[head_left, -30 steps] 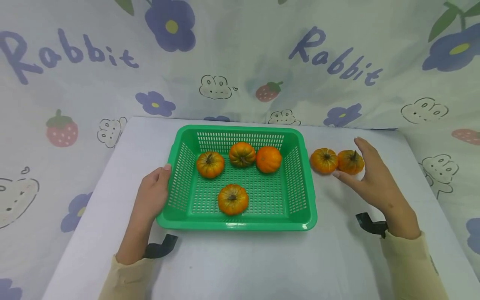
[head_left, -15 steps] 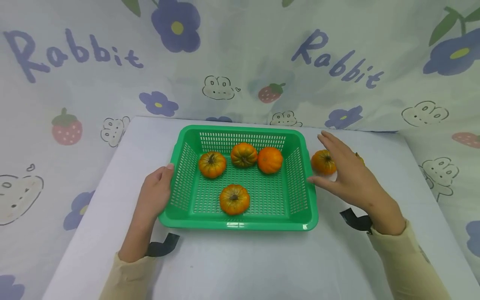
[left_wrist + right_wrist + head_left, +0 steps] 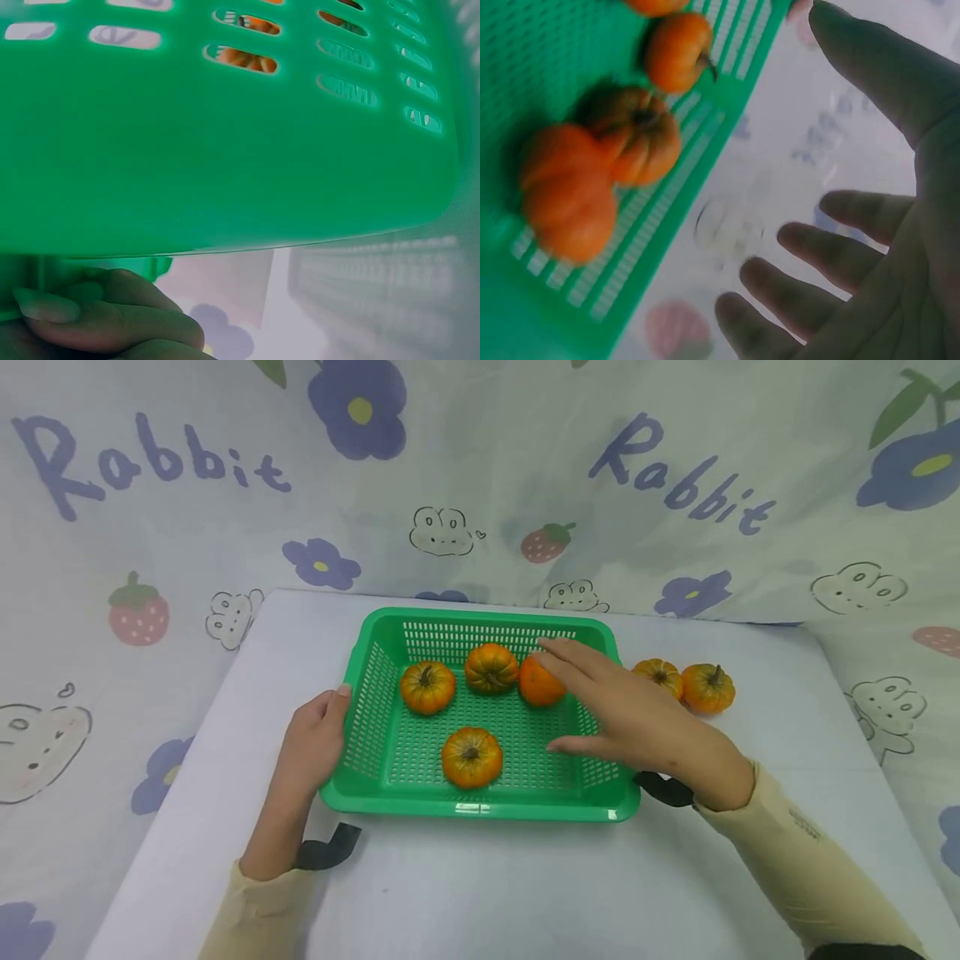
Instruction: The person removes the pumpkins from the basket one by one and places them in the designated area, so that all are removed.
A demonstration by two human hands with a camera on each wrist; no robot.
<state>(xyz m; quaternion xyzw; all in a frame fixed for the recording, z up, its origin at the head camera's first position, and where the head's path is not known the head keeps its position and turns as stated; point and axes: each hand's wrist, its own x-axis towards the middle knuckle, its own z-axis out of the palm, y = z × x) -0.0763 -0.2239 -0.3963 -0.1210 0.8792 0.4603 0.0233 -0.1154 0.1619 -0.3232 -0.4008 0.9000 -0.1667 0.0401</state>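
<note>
Pumpkins [image 3: 472,760] in green basket [image 3: 420,807], right hand [image 3: 633,714] spread above, left hand [image 3: 311,743] gripping its side, curled fingers [image 3: 112,324] plain only from left wrist

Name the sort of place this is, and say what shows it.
Probably a staged indoor tabletop set-up: a white tabletop, a cloth printed with rabbits and flowers behind it, and a green basket holding pumpkins.

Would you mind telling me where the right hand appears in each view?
Head: the right hand is right of centre.
Left wrist: not in it; the left hand shows lower left.
Right wrist: the right hand is at right, thumb uppermost.
Shared landmark: the green basket, visible in all three.
</note>
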